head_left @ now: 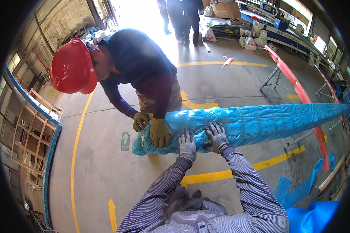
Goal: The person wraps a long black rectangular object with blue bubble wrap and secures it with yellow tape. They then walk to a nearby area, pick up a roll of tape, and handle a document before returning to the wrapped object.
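**Two pairs of gloved hands on a long blue-wrapped bundle**

The left hand (pixel 187 144), in a grey work glove, lies with its fingers spread flat over the top of the blue-wrapped bundle (pixel 252 122), pressing on it rather than closing around it. The right hand (pixel 217 136), gloved the same, sits just beside it with fingers splayed over the wrap's curve; whether the thumbs hook underneath cannot be made out. Both striped sleeves come up from the lower edge.

Just to the left, a co-worker's yellow-gloved hand (pixel 160 133) rests palm-down on the same bundle near its end, and the other yellow glove (pixel 140 121) curls at the end, partly hidden behind it. The co-worker bends over, a red hard hat (pixel 70 68) covering the head.

What lies inside the blue plastic film is hidden. The bundle's underside and any support beneath it are out of sight.

The bundle runs left to right across the concrete floor (pixel 101 163) with its yellow lines, its long axis near level, thick end at the hands, tapering toward the right rim. A red-wrapped bar (pixel 299 91) crosses behind its far end.
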### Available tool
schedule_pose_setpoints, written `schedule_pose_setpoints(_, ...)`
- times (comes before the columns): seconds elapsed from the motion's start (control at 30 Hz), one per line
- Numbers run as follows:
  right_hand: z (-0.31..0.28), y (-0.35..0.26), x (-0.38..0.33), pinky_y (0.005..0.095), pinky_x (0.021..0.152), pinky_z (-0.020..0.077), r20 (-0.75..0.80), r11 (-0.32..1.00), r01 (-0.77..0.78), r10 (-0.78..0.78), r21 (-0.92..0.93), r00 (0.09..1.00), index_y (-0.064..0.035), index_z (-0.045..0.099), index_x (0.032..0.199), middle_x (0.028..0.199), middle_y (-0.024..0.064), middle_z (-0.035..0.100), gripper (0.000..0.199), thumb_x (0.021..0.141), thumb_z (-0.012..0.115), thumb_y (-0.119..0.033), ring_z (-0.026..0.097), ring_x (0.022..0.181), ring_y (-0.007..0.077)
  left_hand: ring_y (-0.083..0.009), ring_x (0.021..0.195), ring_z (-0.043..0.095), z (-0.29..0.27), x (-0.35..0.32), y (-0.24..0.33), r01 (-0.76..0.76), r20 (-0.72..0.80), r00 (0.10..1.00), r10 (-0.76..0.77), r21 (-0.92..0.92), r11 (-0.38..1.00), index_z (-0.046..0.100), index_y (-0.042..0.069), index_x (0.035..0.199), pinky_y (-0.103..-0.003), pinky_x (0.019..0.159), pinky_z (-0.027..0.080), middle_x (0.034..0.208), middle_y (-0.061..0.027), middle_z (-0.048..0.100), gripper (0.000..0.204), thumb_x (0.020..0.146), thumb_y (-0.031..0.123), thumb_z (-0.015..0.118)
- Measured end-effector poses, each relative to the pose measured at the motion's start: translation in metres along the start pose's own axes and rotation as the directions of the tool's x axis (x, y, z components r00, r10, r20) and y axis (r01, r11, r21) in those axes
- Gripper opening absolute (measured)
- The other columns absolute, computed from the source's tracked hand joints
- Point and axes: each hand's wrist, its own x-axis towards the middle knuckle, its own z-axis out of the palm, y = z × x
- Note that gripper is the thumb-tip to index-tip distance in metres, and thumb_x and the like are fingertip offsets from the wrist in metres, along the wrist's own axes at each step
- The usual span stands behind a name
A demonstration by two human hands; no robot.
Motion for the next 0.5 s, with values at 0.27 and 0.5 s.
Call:
schedule_pose_setpoints(0.27,0.006,0.001,-0.002,0.0588,0.121,0.0269,-0.302,0.977,0.130,-0.075,0.167,0.950,-0.0160,0.049,0.146,0.156,0.0190,0.044,0.101,0.059,0.095,-0.037,0.040,0.144,0.0412,-0.0371,0.115,0.058,0.051,0.015,-0.004,0.024,-0.375,0.927,-0.026,-0.010,1.000,0.054,-0.004,0.138,-0.056,0.098,0.047,0.134,-0.0220,0.059,0.051,0.092,0.016,0.057)
schedule_pose_setpoints(0.5,0.024,0.005,0.002,0.0582,0.127,0.0170,-0.248,0.990,0.107,-0.082,0.091,0.965,-0.0142,0.033,0.158,0.166,0.0187,0.032,0.121,0.056,0.096,-0.033,0.026,0.155,0.0392,-0.0471,0.157,0.019,0.052,0.025,0.017,0.055,-0.015,0.998,-0.057,-0.099,0.994,0.033,0.003,0.162,-0.061,0.125,0.015,0.170,-0.0258,0.021,0.068,0.101,0.030,0.048)
